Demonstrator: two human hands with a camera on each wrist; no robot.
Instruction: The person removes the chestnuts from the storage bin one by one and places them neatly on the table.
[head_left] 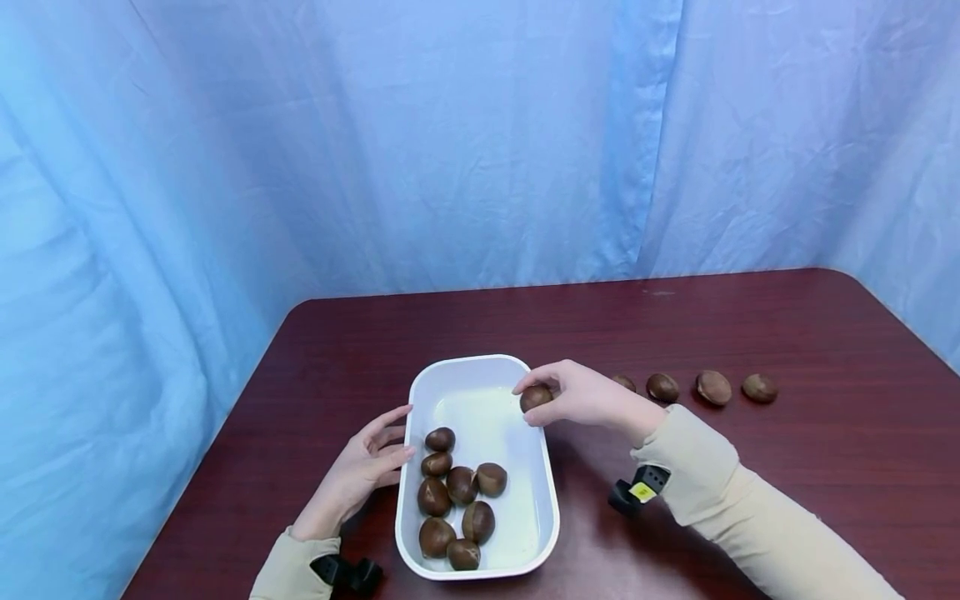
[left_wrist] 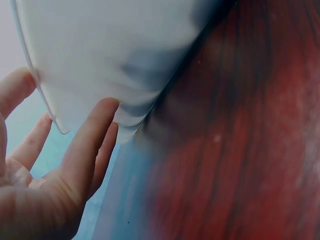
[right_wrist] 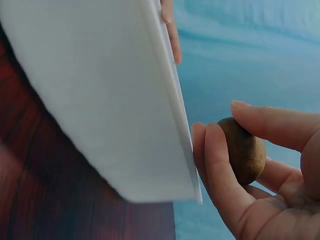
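Observation:
My right hand point(head_left: 585, 397) pinches a brown chestnut point(head_left: 536, 398) between thumb and fingers, just over the right rim of a white tray point(head_left: 552, 508). In the right wrist view the held chestnut point(right_wrist: 245, 150) shows its dull, paler end, and the fingers lie right along the tray's edge. My left hand point(head_left: 366, 467) rests its spread, fairly straight fingers against the tray's left side; the left wrist view has these fingers point(left_wrist: 82, 140) along the outer wall. Inside the tray, several chestnuts point(head_left: 462, 483) are grouped toward the near left.
To the right of the tray, a loose row on the dark red table point(head_left: 390, 333) includes a glossy chestnut point(head_left: 662, 387), a larger pale-faced chestnut point(head_left: 713, 388) and a chestnut farthest right point(head_left: 760, 388). Another chestnut point(head_left: 623, 382) is partly hidden behind my right hand. Blue curtains point(head_left: 480, 167) hang behind the table.

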